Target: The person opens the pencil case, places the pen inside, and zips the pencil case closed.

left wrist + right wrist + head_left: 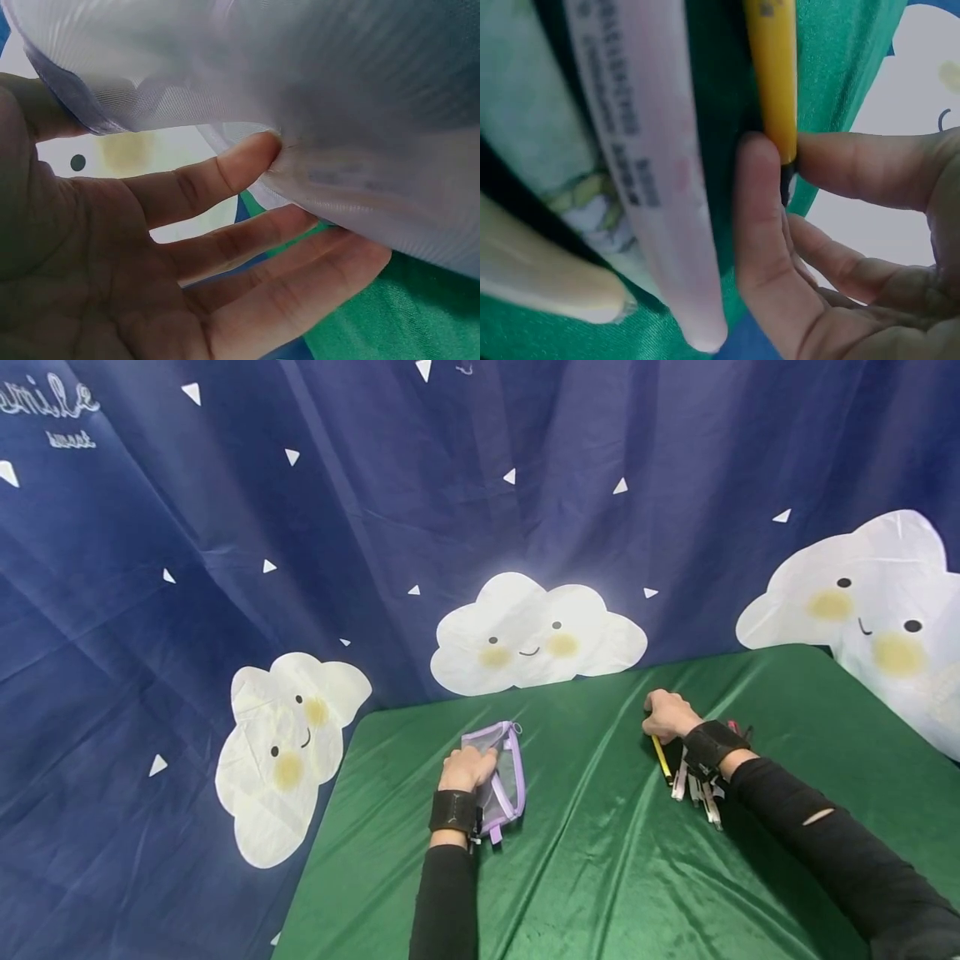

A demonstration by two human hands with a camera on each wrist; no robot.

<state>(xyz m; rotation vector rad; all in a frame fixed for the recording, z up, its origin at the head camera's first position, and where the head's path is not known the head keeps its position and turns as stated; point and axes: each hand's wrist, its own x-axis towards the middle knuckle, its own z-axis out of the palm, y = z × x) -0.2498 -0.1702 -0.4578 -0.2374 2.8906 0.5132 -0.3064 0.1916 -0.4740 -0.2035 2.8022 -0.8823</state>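
A see-through mesh pouch (517, 768) with lavender trim lies on the green cloth. My left hand (467, 768) is on its left side; in the left wrist view the thumb goes behind the pouch's edge and the fingertips touch the mesh (225, 67). Farther right, my right hand (670, 714) pinches a yellow pencil (776, 75) by its black end, between thumb and index finger. Beside it, partly hidden under the right wrist, lie several pens (679, 783). The right wrist view shows a pale pink pen (645, 165) and a cream one (547, 270) close by.
Green cloth (585, 877) with long creases covers the table. Behind it hangs a dark blue curtain (375, 527) with white triangles and smiling clouds (525, 618). Something red (732, 726) shows beyond the right wristband.
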